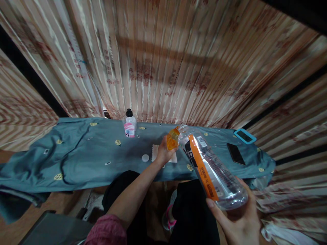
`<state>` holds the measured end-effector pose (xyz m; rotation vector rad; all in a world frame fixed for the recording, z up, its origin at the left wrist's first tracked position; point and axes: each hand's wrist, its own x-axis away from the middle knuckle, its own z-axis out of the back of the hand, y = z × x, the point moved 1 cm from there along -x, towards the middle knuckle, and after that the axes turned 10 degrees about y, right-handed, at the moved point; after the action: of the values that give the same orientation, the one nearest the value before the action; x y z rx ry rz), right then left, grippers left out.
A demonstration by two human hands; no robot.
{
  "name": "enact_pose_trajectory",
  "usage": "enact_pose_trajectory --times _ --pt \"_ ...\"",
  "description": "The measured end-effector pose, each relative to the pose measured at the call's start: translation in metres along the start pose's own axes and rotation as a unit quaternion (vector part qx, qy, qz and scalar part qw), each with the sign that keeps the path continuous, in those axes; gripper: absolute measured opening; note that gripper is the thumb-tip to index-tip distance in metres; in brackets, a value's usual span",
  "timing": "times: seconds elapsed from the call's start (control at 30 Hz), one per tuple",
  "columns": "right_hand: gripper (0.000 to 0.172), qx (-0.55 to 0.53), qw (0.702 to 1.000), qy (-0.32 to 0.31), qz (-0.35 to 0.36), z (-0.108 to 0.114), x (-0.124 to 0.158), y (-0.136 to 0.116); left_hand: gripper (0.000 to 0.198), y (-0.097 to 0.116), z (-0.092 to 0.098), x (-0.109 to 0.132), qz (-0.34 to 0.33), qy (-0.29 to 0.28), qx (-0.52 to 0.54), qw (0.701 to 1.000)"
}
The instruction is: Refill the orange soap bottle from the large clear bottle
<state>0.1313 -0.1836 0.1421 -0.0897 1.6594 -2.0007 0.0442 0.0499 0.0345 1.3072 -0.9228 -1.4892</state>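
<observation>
Head view: two hands hold one large clear bottle and one amber cup

One clear plastic bottle (214, 166) tilts above the near edge of a cloth-covered surface (84, 153), its neck toward the upper left. The right hand (237, 214) is clamped around its base. The left hand (165, 151) is closed around one see-through amber cup (172, 139), its rim right by the bottle's mouth.

An orange strip on the bottle's label bears an "×" between characters too small to read; beside it are bold black lettering and a white barcode patch.

Beneath the left hand lies one pale scalloped cloth (155, 151), with one white disc (145, 158) just beside it. Farther left stands one pink-labelled, black-capped bottle (129, 124). Right: one dark phone (235, 153) and one blue-framed device (245, 136). Behind hangs a striped curtain (158, 68).
</observation>
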Motion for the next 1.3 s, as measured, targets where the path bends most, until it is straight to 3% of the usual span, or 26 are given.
enact_pose_trajectory --times 0.87,1.13,1.3 --pt "0.096 0.01 1.0 0.004 0.005 0.001 0.001 -0.002 0.063 0.008 0.003 0.001 0.021 -0.011 -0.03 0.999" --pt "0.099 -0.021 1.0 -0.005 -0.001 0.002 -0.003 0.01 0.064 0.012 0.005 0.001 0.03 -0.014 -0.034 0.999" --pt "0.099 -0.009 1.0 -0.004 -0.019 0.001 0.0 0.002 0.063 0.012 0.004 0.001 0.025 -0.01 -0.021 0.999"
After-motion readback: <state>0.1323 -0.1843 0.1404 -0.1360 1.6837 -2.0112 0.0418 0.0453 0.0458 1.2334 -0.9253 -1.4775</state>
